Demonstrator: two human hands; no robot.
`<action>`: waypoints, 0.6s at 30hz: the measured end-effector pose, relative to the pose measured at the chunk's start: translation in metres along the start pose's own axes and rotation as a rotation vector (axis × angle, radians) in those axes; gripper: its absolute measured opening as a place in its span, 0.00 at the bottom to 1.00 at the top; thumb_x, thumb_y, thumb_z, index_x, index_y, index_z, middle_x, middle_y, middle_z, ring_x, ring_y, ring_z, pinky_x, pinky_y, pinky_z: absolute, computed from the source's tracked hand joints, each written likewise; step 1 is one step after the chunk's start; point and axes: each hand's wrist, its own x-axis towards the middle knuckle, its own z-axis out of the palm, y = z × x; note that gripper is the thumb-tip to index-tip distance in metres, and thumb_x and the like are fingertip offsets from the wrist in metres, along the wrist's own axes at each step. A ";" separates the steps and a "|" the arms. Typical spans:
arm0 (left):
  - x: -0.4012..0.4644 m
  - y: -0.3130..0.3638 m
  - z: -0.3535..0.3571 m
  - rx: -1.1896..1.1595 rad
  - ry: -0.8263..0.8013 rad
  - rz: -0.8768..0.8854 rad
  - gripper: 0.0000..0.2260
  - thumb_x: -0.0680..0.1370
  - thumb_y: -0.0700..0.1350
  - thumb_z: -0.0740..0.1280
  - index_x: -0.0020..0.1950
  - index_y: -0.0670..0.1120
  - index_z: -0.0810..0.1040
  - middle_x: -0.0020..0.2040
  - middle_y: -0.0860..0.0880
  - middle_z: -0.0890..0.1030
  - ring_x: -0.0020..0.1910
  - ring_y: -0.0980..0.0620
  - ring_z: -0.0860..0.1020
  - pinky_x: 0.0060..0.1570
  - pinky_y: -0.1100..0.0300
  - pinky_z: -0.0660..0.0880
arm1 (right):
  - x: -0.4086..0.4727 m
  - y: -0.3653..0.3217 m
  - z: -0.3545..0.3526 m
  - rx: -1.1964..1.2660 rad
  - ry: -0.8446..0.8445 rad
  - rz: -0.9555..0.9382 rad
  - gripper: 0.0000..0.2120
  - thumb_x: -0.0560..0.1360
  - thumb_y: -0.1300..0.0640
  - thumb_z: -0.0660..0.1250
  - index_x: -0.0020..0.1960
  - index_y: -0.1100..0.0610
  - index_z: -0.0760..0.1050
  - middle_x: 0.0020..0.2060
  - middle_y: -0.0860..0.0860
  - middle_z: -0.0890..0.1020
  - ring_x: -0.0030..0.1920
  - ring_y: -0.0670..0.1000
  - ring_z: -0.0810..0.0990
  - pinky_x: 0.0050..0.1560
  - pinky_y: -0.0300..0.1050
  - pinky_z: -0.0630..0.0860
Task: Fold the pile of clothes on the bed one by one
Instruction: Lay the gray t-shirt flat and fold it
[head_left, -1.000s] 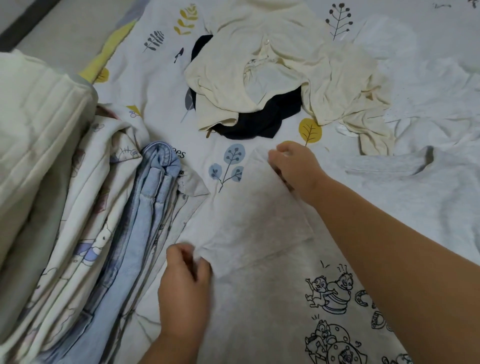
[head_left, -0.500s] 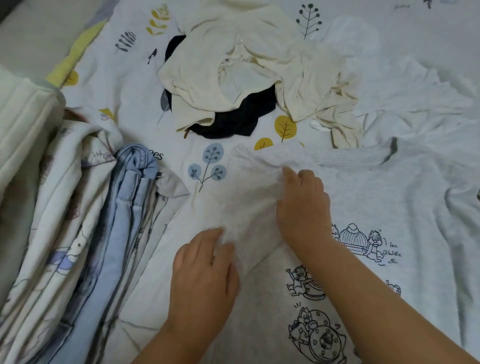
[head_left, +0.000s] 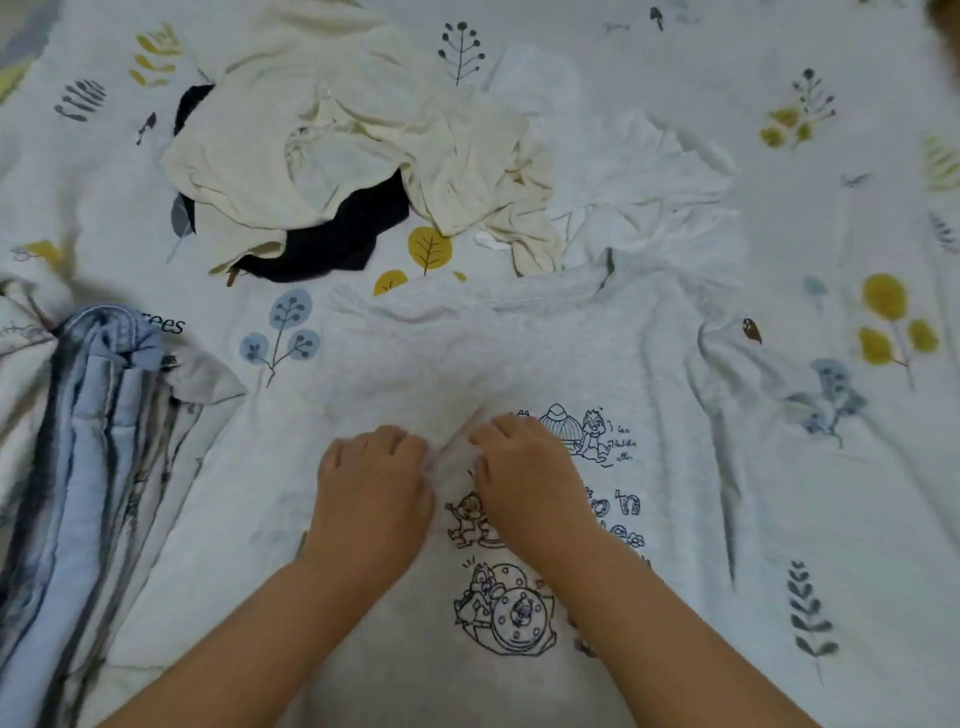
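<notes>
A light grey T-shirt (head_left: 519, 353) with black cartoon chipmunk prints lies spread front-up on the bed, its left sleeve folded in over the chest. My left hand (head_left: 374, 483) and my right hand (head_left: 530, 478) sit side by side on the shirt's middle, knuckles up and fingers curled down into the cloth. Creases run toward the gap between them, so both seem to pinch the fabric. Beyond the collar lies the unfolded pile: a cream garment (head_left: 363, 135) over a black one (head_left: 337, 234), with a white one (head_left: 649, 176) to its right.
A bunched blue and patterned quilt (head_left: 93, 441) lies along the left edge, close to the shirt's left side. The white bedsheet (head_left: 779, 62) with leaf and tree prints stretches bare to the right of the shirt and pile.
The left sleeve was carried inward and laid on the chest. Both hands have drawn together at the shirt's middle, and their fingers went from flat to curled. The view has shifted right.
</notes>
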 end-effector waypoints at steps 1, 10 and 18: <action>0.002 0.011 -0.001 -0.013 -0.012 0.030 0.12 0.77 0.45 0.60 0.58 0.47 0.77 0.56 0.49 0.79 0.54 0.48 0.77 0.59 0.52 0.67 | -0.007 0.010 -0.008 0.037 0.035 0.051 0.15 0.77 0.61 0.57 0.63 0.56 0.70 0.58 0.52 0.75 0.58 0.52 0.70 0.59 0.44 0.68; 0.029 0.101 0.023 -0.151 -0.134 0.211 0.13 0.80 0.46 0.56 0.63 0.49 0.73 0.58 0.52 0.77 0.53 0.53 0.74 0.58 0.59 0.71 | -0.064 0.130 -0.051 0.246 0.294 0.597 0.14 0.76 0.61 0.59 0.60 0.59 0.74 0.56 0.57 0.74 0.56 0.56 0.72 0.53 0.46 0.67; 0.056 0.163 0.055 -0.064 -0.204 0.341 0.26 0.79 0.45 0.57 0.76 0.50 0.52 0.78 0.50 0.48 0.76 0.50 0.49 0.74 0.54 0.50 | -0.045 0.217 -0.060 0.735 0.481 1.046 0.21 0.78 0.54 0.58 0.68 0.61 0.63 0.61 0.59 0.74 0.60 0.60 0.73 0.55 0.48 0.69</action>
